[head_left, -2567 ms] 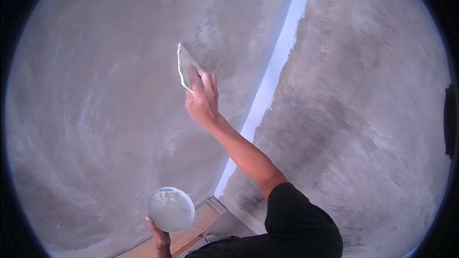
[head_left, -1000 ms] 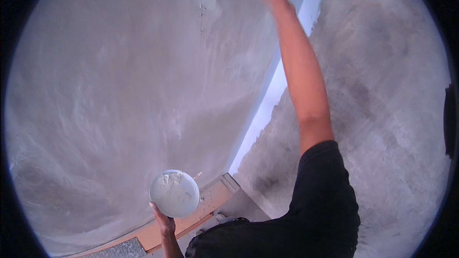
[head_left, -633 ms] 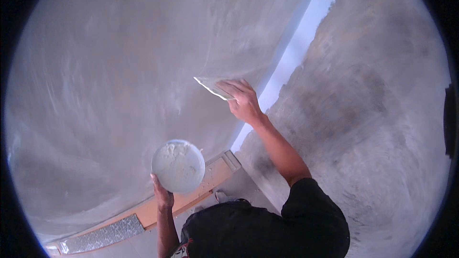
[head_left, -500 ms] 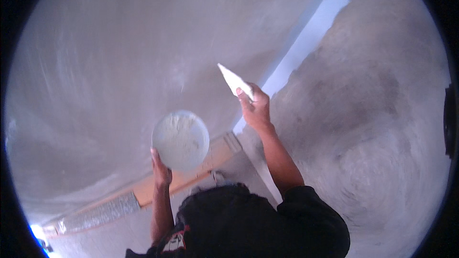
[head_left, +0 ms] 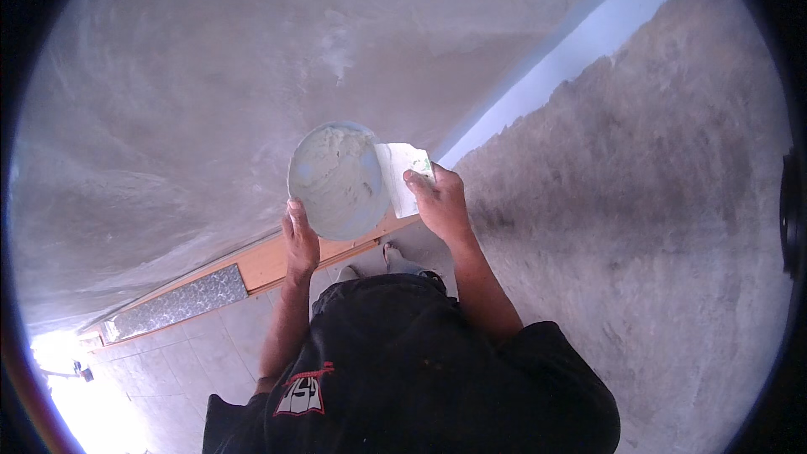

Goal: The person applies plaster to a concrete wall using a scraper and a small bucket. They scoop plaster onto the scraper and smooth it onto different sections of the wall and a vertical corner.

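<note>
My left hand grips the rim of a round, pale plate, its thumb over the near-left edge. Whitish-grey putty is spread across the plate, thicker toward the far side. In my right hand is a flat white putty scraper, with a few green marks near the thumb. The scraper's left edge lies at the plate's right rim; whether they touch I cannot tell. My right thumb presses on its face, and the other fingers are hidden behind it.
Grey plastered walls meet at a corner, where a pale blue-white strip runs diagonally. Along the wall's foot lie an orange-brown board and a grey patterned panel. Tiled floor shows below, with bright light at lower left.
My right hand has brought the scraper down from the wall side to the plate's right edge, turning its broad face into view. The plate has risen and shifted slightly right.
</note>
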Demonstrator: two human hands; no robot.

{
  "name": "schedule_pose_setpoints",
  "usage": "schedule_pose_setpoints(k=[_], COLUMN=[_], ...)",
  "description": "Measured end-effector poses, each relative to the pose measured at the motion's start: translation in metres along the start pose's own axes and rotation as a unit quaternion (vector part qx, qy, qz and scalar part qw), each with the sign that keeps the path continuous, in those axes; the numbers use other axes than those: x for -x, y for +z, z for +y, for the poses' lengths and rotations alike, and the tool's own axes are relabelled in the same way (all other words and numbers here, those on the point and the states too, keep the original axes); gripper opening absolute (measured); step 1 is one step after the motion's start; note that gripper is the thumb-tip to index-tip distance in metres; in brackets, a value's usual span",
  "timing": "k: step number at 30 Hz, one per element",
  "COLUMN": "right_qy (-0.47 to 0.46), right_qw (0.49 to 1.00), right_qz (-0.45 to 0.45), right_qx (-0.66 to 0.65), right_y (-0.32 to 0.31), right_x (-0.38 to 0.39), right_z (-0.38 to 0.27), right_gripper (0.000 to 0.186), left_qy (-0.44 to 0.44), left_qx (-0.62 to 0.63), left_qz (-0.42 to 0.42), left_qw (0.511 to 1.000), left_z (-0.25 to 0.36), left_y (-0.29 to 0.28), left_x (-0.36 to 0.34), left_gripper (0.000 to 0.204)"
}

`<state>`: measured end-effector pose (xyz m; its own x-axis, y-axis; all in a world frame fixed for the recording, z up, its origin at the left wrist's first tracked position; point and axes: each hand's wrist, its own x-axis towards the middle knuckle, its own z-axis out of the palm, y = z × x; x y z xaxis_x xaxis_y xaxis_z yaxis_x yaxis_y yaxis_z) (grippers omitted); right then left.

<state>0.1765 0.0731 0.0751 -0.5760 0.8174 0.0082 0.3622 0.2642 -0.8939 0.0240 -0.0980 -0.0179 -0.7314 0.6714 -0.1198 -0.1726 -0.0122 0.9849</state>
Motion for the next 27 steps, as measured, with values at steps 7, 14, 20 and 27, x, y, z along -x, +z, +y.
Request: schedule_pose_setpoints(k=[7,14,20,27], right_qy=[0.012,-0.027,-0.056,0.002], right_qw=[1.000,1.000,0.998,0.998], right_qz=[0.019,0.000,0.002,-0.042], right_qx=[0.013,-0.012,-0.032,-0.040], right_y=[0.014,0.012,0.015,0.010], right_x=[-0.026,-0.035,-0.035,-0.036], right_z=[-0.002,-0.005,-0.007,-0.016], right_gripper=[0.023,0.023,0.023,0.025], left_qy=[0.059,0.046,0.029,0.042], left_qx=[0.016,-0.038,-0.015,0.000], left_qz=[0.036,0.044,0.046,0.047], left_qw=[0.997,0.997,0.998,0.998], left_z=[0.015,0.008,0.008,0.013], left_y=[0.021,0.012,0.016,0.020], left_x=[0.000,-0.006,-0.007,-0.012], left_gripper=[0.060,0.057,0.057,0.058])
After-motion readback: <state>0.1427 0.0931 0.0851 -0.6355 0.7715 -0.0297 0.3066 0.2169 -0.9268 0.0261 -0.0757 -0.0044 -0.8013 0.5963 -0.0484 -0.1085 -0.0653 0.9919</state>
